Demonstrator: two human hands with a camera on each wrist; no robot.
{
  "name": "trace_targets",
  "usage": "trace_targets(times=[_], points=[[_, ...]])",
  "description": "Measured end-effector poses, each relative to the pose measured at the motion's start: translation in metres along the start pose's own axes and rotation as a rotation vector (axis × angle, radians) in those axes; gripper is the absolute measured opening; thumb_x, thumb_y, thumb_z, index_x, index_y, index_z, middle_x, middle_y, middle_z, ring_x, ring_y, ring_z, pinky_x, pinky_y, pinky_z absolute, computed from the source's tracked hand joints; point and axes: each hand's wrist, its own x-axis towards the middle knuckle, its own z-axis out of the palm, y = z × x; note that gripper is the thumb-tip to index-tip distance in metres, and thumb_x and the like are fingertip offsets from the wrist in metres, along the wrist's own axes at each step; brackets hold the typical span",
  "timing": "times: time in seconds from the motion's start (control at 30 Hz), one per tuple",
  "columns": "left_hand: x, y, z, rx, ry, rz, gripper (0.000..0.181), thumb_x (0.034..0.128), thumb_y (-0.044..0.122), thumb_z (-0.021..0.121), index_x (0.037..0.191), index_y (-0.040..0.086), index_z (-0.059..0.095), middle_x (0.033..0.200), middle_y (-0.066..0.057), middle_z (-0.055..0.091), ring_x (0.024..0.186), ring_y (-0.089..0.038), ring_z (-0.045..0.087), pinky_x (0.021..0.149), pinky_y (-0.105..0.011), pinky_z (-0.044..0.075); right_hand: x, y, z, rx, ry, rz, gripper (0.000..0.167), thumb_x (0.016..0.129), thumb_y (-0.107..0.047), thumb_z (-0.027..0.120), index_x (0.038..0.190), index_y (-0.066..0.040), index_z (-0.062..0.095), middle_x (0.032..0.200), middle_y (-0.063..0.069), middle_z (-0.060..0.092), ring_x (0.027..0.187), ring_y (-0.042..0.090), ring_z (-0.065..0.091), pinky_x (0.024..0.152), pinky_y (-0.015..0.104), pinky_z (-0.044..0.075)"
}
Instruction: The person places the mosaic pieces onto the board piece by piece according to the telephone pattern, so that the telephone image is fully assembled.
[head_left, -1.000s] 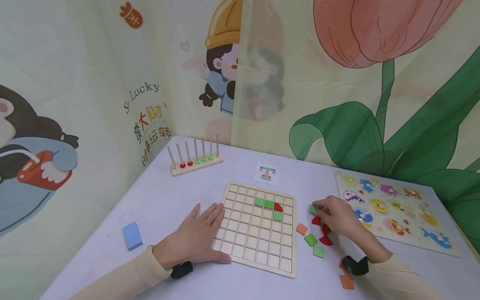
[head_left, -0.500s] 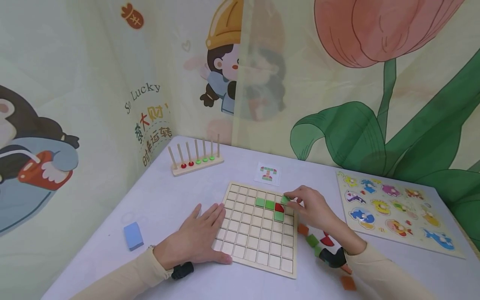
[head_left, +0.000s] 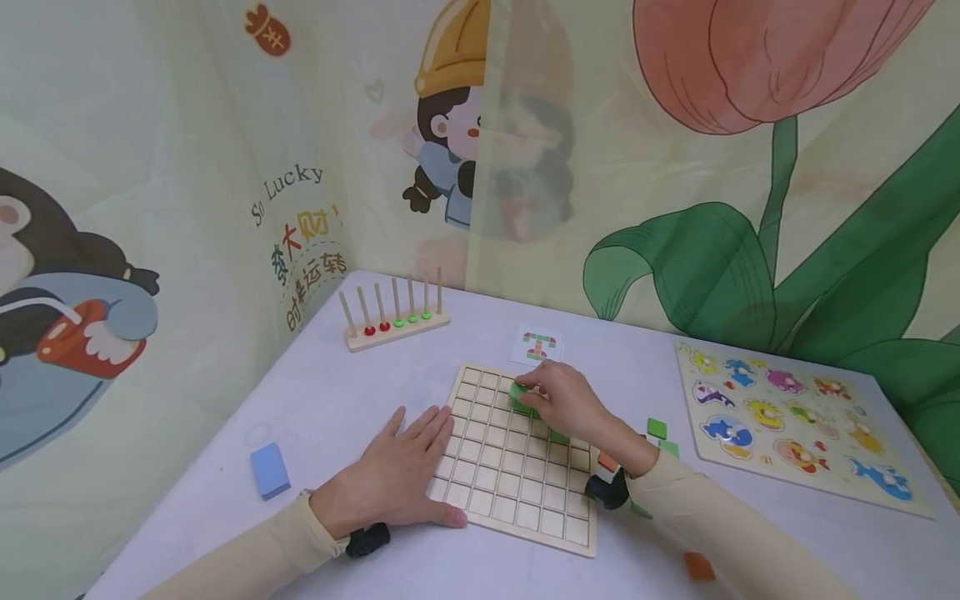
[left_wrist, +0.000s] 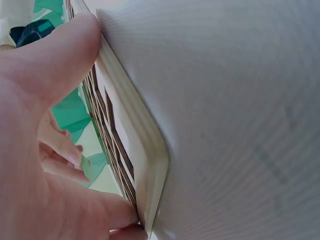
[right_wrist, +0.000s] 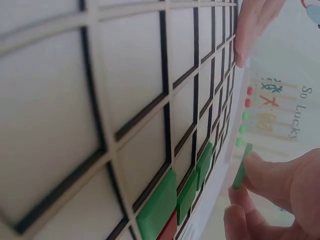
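Note:
A wooden grid board [head_left: 510, 467] lies on the table. The left hand [head_left: 390, 475] rests spread along its left edge, and the left wrist view shows the thumb and fingers of that hand [left_wrist: 50, 115] touching the board's rim [left_wrist: 150, 160]. Over the board's upper part, the right hand [head_left: 573, 404] pinches a green square tile [head_left: 517, 391]. In the right wrist view this tile [right_wrist: 243, 166] stands on edge between thumb and fingers of the right hand [right_wrist: 280, 195], held clear of the board. Several green tiles [right_wrist: 157, 207] and a red piece [right_wrist: 170, 227] sit in the grid there.
Behind the board lies a patterned card [head_left: 538, 343]. A peg rack [head_left: 397, 330] stands at the back left, a blue block [head_left: 270, 471] at left. Loose tiles [head_left: 657, 428] lie right of the board, an orange one [head_left: 699, 567] nearer, and a picture puzzle [head_left: 795, 425] farther right.
The right hand has moved left from the loose pieces, past the board's upper right corner, to its upper middle with a green tile. The left hand stays on the board's edge.

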Motion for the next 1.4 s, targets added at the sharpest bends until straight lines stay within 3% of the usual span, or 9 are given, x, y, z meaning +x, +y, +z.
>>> trace_targets(times=[0.3,0.67,0.87,1.1,1.23,1.4], points=[[-0.001,0.001,-0.001,0.006,-0.003,0.000,0.123,0.0786,0.084,0.061,0.162,0.002,0.025,0.172,-0.012,0.020,0.161,-0.028,0.018,0.127,-0.061,0.016,0.020,-0.003,0.010,-0.013,-0.108,-0.004,0.021,0.093,-0.011,0.075,0.112,-0.004,0.079,0.103,0.010,0.080,0.094,0.023,0.074,0.078,0.038,0.060],[-0.002,0.001,-0.001,0.004,0.002,-0.001,0.123,0.0781,0.085,0.061,0.162,0.002,0.025,0.172,-0.012,0.020,0.161,-0.028,0.018,0.127,-0.061,0.017,0.024,-0.006,0.014,0.001,-0.116,0.044,0.025,0.087,-0.013,0.081,0.111,-0.006,0.080,0.111,0.010,0.079,0.094,0.022,0.075,0.067,0.026,0.054],[0.000,0.000,0.000,0.008,0.000,-0.007,0.123,0.0782,0.084,0.062,0.162,0.003,0.025,0.173,-0.011,0.019,0.161,-0.027,0.017,0.127,-0.061,0.016,0.024,-0.005,0.012,0.012,-0.140,0.050,0.025,0.087,-0.014,0.082,0.111,-0.006,0.080,0.106,0.010,0.079,0.090,0.021,0.072,0.064,0.024,0.050],[0.000,0.000,-0.001,0.009,0.007,-0.004,0.122,0.0782,0.084,0.062,0.162,0.002,0.026,0.172,-0.012,0.021,0.161,-0.027,0.019,0.127,-0.061,0.017,0.024,-0.006,0.011,0.025,-0.165,0.067,0.028,0.088,-0.014,0.081,0.115,-0.005,0.078,0.104,0.009,0.075,0.080,0.011,0.062,0.062,0.023,0.046],[0.000,-0.001,0.000,0.007,0.010,-0.003,0.122,0.0783,0.084,0.062,0.162,0.002,0.026,0.172,-0.012,0.021,0.161,-0.028,0.018,0.127,-0.061,0.017,0.024,-0.004,0.011,0.040,-0.163,0.044,0.030,0.089,-0.013,0.080,0.117,-0.004,0.077,0.110,0.011,0.077,0.076,0.010,0.063,0.062,0.024,0.048],[0.000,0.000,0.001,0.008,-0.006,-0.009,0.123,0.0779,0.086,0.061,0.162,0.003,0.025,0.173,-0.011,0.019,0.161,-0.027,0.018,0.127,-0.060,0.016,0.018,0.002,0.009,0.071,-0.121,-0.002,0.035,0.089,-0.016,0.080,0.122,-0.003,0.075,0.104,0.012,0.078,0.062,0.004,0.058,0.056,0.022,0.045]])
